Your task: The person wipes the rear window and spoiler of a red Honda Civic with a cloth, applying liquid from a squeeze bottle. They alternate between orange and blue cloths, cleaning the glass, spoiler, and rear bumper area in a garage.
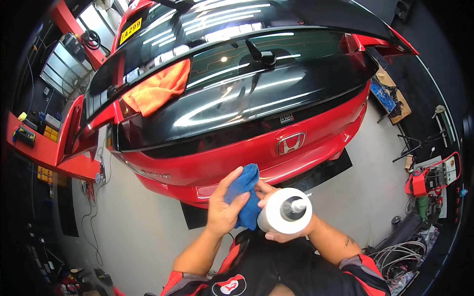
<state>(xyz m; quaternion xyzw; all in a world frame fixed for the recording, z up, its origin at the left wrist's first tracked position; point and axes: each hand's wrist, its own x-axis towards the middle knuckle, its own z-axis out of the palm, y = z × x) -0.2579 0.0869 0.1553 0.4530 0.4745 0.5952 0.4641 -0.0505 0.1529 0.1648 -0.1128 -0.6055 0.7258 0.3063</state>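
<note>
A folded blue cloth is gripped in my left hand, its thumb pressed over the front. My right hand is wrapped around a white bottle with a pale nozzle pointing up. Some fingers of the right hand reach past the bottle to the cloth's edge; whether they touch it I cannot tell. Both hands are in front of the red car's rear. An orange cloth lies on the left part of the car's glossy black rear panel.
Red shelving with tools stands to the left, and cables trail over the grey floor. At the right are a wooden table, a red machine and a dark cylinder beside coiled cable. A black mat lies below the bumper.
</note>
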